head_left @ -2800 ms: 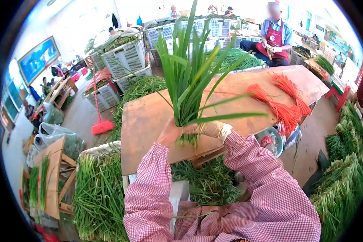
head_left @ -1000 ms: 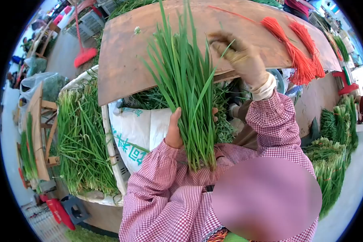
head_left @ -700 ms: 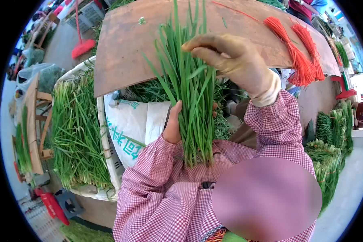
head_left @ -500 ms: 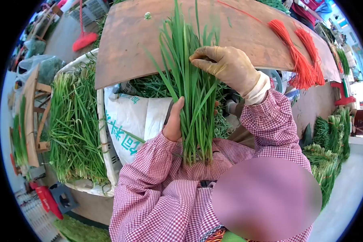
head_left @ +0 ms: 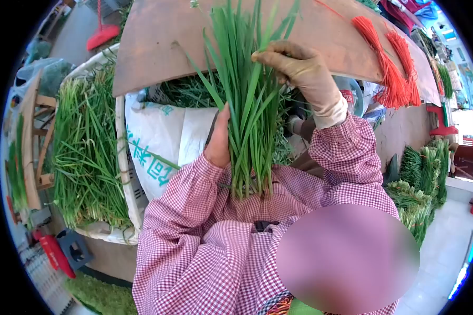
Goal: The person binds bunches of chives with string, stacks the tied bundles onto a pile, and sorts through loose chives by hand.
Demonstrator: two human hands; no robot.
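Observation:
A bunch of long green garlic chives (head_left: 249, 126) stands nearly upright before my chest, pale cut ends down and leaf tips up. My left hand (head_left: 220, 139), bare, is closed round its lower half; the thumb shows on the left side and the other fingers are hidden behind the stems. On the upper right of the bunch, my right hand (head_left: 299, 68), in a yellowish rubber glove, pinches a chive leaf (head_left: 254, 76) between thumb and forefinger.
A wooden board (head_left: 168, 47) lies beyond the bunch, with red ties (head_left: 378, 58) on its right. A white crate (head_left: 120, 142) of chives stands left, beside a white sack (head_left: 155, 131). Tied chive bundles (head_left: 420, 173) lie on the right; a red broom (head_left: 102, 37) is at upper left.
My right hand has shifted slightly up and now pinches a leaf at the front of the bunch. The view has moved, so surroundings sit a little further left and higher.

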